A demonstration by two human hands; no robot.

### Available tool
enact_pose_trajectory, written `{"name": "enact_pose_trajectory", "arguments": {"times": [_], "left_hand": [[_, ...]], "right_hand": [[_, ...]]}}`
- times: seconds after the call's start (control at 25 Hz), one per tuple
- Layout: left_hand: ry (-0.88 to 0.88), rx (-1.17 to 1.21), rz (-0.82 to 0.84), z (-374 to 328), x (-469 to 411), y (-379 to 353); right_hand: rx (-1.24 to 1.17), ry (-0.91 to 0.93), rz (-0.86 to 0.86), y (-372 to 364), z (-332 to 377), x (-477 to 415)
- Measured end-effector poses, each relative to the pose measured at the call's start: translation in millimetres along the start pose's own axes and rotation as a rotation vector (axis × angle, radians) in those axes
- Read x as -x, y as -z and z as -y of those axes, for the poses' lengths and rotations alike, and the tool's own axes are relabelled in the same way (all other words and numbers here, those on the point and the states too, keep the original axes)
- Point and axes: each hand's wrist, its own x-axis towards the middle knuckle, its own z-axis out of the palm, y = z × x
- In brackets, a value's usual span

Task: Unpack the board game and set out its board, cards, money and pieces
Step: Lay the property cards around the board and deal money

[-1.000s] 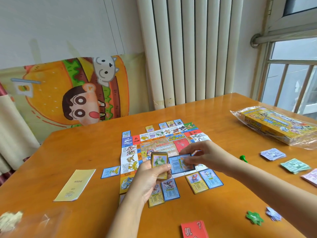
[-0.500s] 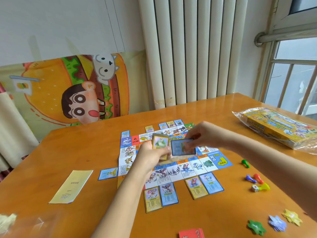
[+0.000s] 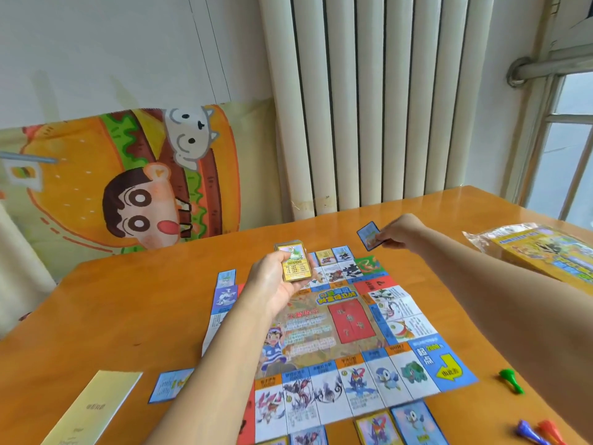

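Observation:
The paper game board (image 3: 340, 329) lies unfolded in the middle of the wooden table (image 3: 134, 316). My left hand (image 3: 276, 281) grips a stack of cards (image 3: 294, 264), gold-framed face up, above the board's far left part. My right hand (image 3: 401, 234) pinches a single blue card (image 3: 369, 236) beyond the board's far right corner, just above the table. More cards lie along the board's edges: one at the far left (image 3: 226, 279), one at the near left (image 3: 170, 385), two at the near edge (image 3: 398, 428). A green pawn (image 3: 511, 380) and blue and red pawns (image 3: 536, 435) lie at the right.
The yellow game box (image 3: 545, 252) in clear plastic wrap sits at the table's far right. A pale yellow leaflet (image 3: 93, 409) lies near the front left. A white radiator and a cartoon burger cushion stand behind the table; a window is at the right.
My right hand carried the blue card from beside the stack out past the board's far right corner. My left hand with the stack rose slightly. The view tilted and came closer.

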Motion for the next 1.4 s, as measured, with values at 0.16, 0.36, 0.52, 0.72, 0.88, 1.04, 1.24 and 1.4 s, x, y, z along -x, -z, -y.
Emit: {"name": "enact_pose_trajectory", "arguments": {"times": [0.16,0.36,0.52,0.72,0.88,1.04,1.24,1.4], "left_hand": [[0.010,0.006,-0.025,5.5,-20.6,3.7],[0.033,0.023,-0.023,13.9,-35.5,10.2],[0.045,0.023,-0.034,18.5,-42.7,11.5],[0.059,0.024,-0.025,20.9,-41.8,10.2],[0.060,0.014,-0.030,21.2,-40.6,9.9],[0.068,-0.001,-0.019,22.9,-40.6,10.7],[0.072,-0.018,-0.025,25.0,-41.9,10.4],[0.084,-0.030,-0.016,25.8,-39.5,8.1]], "right_hand": [[0.197,0.008,-0.094,-23.0,-9.2,-31.8],[0.283,0.002,-0.130,-41.6,-28.8,-46.4],[0.289,-0.013,-0.138,-46.9,-33.5,-51.0],[0.281,-0.038,-0.103,-49.5,-31.6,-50.7],[0.266,-0.035,-0.101,-52.4,-34.4,-54.8],[0.271,-0.033,-0.086,-52.5,-35.2,-57.9],[0.258,-0.038,-0.086,-51.7,-34.3,-57.2],[0.201,-0.048,-0.077,-49.6,-31.9,-53.5]]}}
